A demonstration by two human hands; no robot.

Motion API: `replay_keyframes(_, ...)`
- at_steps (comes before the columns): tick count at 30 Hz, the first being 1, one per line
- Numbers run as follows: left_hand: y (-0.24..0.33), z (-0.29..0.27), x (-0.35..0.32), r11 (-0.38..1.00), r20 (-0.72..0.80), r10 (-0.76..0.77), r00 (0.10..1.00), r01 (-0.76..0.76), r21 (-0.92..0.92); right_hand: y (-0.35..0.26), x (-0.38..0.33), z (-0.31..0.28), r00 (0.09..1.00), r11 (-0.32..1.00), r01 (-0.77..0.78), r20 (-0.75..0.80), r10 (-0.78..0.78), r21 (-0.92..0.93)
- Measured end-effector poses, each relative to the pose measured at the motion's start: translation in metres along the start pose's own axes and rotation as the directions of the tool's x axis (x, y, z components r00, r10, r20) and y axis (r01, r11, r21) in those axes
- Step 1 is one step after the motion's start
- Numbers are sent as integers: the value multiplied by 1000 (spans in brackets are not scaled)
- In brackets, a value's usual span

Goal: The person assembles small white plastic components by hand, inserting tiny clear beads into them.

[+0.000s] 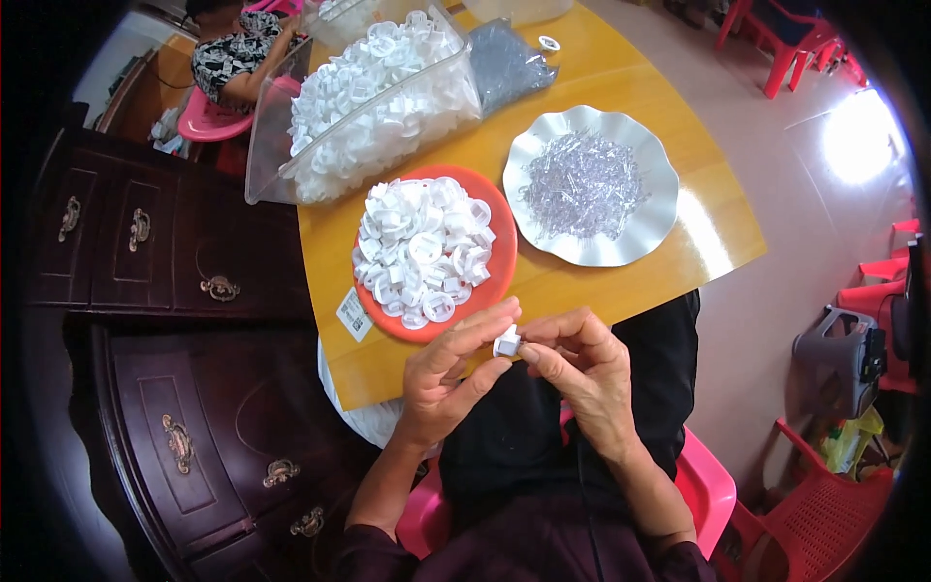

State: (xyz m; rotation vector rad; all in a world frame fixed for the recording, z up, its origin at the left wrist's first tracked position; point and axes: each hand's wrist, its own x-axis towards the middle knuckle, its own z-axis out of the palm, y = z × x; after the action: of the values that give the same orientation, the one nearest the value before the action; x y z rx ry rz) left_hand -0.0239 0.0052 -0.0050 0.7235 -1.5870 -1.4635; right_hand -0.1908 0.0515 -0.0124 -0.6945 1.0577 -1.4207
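Note:
Just over the table's near edge, my left hand (438, 376) pinches a small white plastic part (507, 341) between thumb and fingers; its block-shaped side shows. My right hand (590, 373) is closed in a pinch at the part's right side. Whatever lies between the right fingertips is too small to make out. Beyond the left hand, an orange-red plate (502, 254) bears a heap of similar white parts (424, 247), round discs with square blocks. To its right, a white wavy-rimmed plate (662, 194) holds many small clear plastic pieces (585, 182).
A clear bin (267, 160) full of white parts stands at the table's far left, beside a grey plastic bag (509, 66). A label (354, 314) lies by the orange-red plate. Dark drawers (208, 427) stand at left. Another person (238, 58) sits beyond the bin.

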Motion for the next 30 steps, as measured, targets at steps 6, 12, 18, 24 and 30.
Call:
replay_keyframes(6, -2, -9, -5, 987, 30, -97, 995, 100, -129, 3, -2, -5, 999, 998, 40, 32, -38, -56)
replay_keyframes(12, -4, -6, -6, 991, 3, -55, 998, 55, -125, -7, -4, -7, 998, 997, -15, 61, 20, -78)
replay_keyframes(18, 1, 2, 0, 998, -19, -16, 1000, 17, 57, -10, -2, -11, 996, 983, 73, 69, -62, -168)
replay_keyframes(24, 5, 4, 19, 988, 84, 2, 996, -15, 153, -13, 1, -14, 998, 992, 65, 4, -65, -110)
replay_keyframes(30, 40, -20, 77, 726, 37, 335, 942, -283, 627, -84, -20, -28, 773, 739, 563, -82, -629, -370)
